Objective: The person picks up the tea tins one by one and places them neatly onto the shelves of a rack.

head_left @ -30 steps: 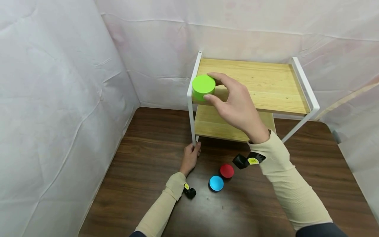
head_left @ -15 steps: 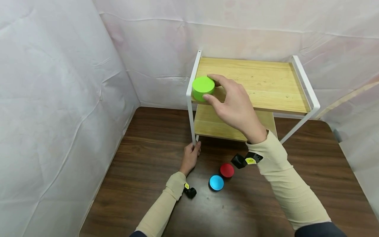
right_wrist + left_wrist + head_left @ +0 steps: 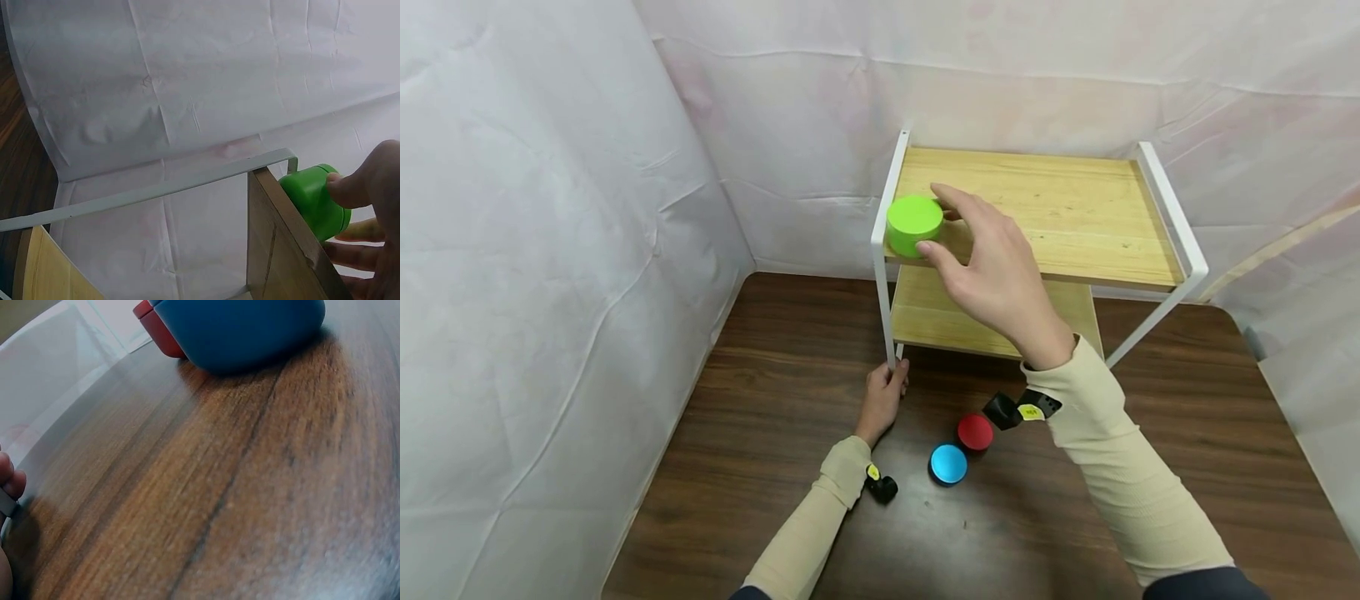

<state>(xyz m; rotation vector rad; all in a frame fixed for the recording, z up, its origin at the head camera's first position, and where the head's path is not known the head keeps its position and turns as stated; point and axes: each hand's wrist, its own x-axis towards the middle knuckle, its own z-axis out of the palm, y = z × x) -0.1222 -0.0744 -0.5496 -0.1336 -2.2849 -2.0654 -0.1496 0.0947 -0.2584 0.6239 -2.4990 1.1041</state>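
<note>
A green round lidded container [image 3: 914, 225] stands at the front left corner of the upper shelf. My right hand [image 3: 996, 267] is at its right side, thumb and fingers spread around it, the index fingertip off the lid. In the right wrist view the thumb [image 3: 350, 187] overlaps the container's side; contact is hard to judge. Low on the left, my left hand [image 3: 882, 400] grips the front left leg [image 3: 886, 321] of the white-framed shelf rack. On the table, a red round container [image 3: 975, 432] and a blue one [image 3: 948, 464] stand close together, right of my left hand.
The rack has a wooden upper shelf [image 3: 1075, 208] and a lower shelf [image 3: 955, 321], partly hidden by my right arm. It stands on a dark wood table [image 3: 760, 417]. White sheeting [image 3: 550, 250] hangs at the left, back and right.
The fingers of my right hand have spread a little and shifted slightly right from the green container, which stays at the shelf corner. The left hand keeps its grip on the leg.
</note>
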